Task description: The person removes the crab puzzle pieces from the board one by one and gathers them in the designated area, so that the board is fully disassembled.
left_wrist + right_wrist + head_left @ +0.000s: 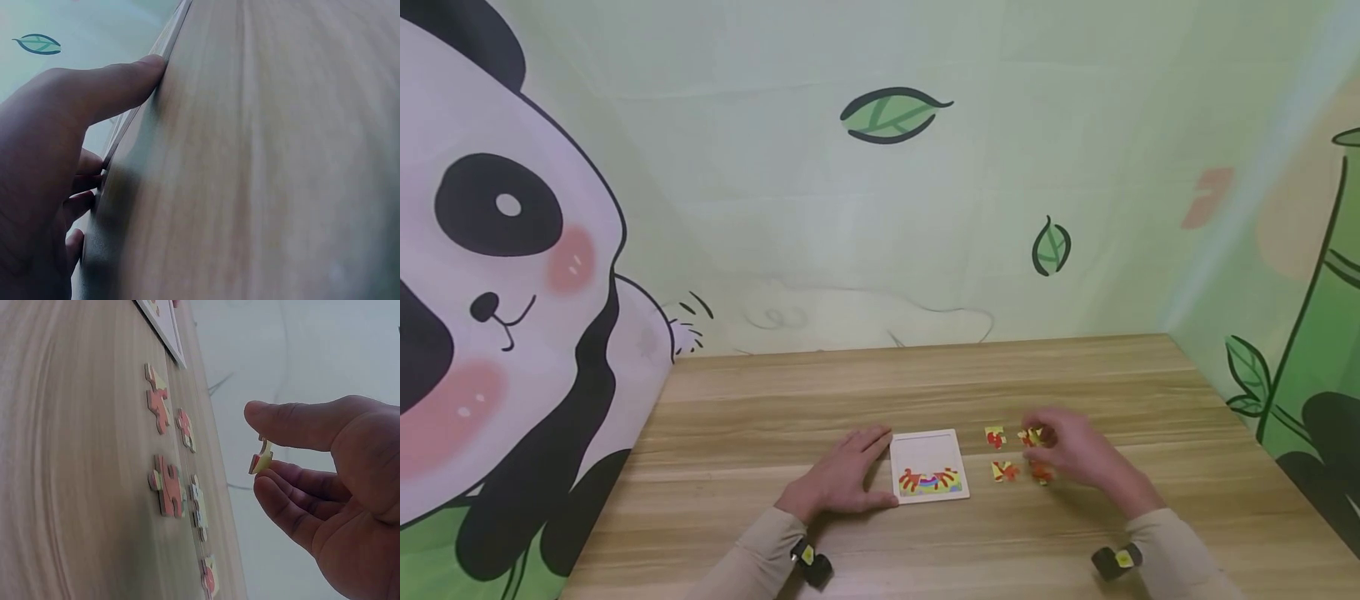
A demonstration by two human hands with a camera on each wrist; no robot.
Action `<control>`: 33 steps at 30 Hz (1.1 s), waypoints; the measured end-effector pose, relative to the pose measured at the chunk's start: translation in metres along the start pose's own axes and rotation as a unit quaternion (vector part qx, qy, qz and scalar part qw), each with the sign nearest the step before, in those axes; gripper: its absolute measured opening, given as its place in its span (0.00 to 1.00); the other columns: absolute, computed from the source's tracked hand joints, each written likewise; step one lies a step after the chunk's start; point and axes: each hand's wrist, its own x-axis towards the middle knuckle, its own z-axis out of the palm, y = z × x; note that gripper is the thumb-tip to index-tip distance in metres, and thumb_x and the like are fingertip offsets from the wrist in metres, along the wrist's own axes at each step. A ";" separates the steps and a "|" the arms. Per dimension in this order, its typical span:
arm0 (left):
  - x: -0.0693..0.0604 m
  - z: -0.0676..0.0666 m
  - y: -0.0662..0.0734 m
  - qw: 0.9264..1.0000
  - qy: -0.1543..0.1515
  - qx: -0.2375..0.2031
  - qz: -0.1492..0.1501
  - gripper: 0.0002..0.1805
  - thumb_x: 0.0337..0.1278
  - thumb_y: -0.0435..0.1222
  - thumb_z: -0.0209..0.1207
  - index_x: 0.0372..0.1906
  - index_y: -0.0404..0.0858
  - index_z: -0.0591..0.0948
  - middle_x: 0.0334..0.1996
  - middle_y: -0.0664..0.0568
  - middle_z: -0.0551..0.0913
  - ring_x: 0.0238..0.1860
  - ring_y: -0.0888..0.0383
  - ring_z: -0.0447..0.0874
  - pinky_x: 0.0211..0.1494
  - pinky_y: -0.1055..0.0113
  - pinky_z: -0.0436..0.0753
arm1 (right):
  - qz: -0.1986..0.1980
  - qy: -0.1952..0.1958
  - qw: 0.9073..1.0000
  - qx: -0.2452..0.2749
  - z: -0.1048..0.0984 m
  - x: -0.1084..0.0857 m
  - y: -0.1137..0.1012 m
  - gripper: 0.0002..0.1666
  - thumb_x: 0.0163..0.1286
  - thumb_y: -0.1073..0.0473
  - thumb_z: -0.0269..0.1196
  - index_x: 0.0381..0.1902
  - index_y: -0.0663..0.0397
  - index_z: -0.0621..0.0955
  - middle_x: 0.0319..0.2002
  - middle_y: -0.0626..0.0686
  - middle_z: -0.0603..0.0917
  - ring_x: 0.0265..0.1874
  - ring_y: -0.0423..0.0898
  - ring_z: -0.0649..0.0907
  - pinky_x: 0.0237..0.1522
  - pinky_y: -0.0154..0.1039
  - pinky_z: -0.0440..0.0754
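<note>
A square white tray (pixel 928 446) lies on the table, with red, yellow and blue crab-picture pieces (pixel 930 481) filling its lower part. My left hand (pixel 842 477) rests at its left side, fingertips by the upper corner and thumb by the lower one; in the left wrist view the thumb of this hand (pixel 56 131) touches the tray's edge. My right hand (pixel 1078 450) is over the loose pieces. In the right wrist view, thumb and fingers of that hand (pixel 325 469) pinch a small yellow and red puzzle piece (pixel 261 461) above the table.
Loose puzzle pieces lie right of the tray, among them one at the upper left (pixel 995 437) and one below it (pixel 1004 472). More show in the right wrist view, such as a red one (pixel 167 486). A panda-and-leaf printed backdrop (pixel 775 208) stands behind the wooden table (pixel 760 400).
</note>
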 end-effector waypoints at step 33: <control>0.001 0.001 0.000 1.000 -0.002 0.001 -0.004 0.55 0.51 0.68 0.56 0.75 0.36 0.58 0.75 0.46 0.58 0.75 0.51 0.55 0.79 0.52 0.53 | 0.032 0.014 0.999 -0.028 -0.015 -0.025 0.026 0.16 0.54 0.61 0.73 0.40 0.56 0.82 0.34 0.48 0.83 0.34 0.43 0.79 0.36 0.38 0.82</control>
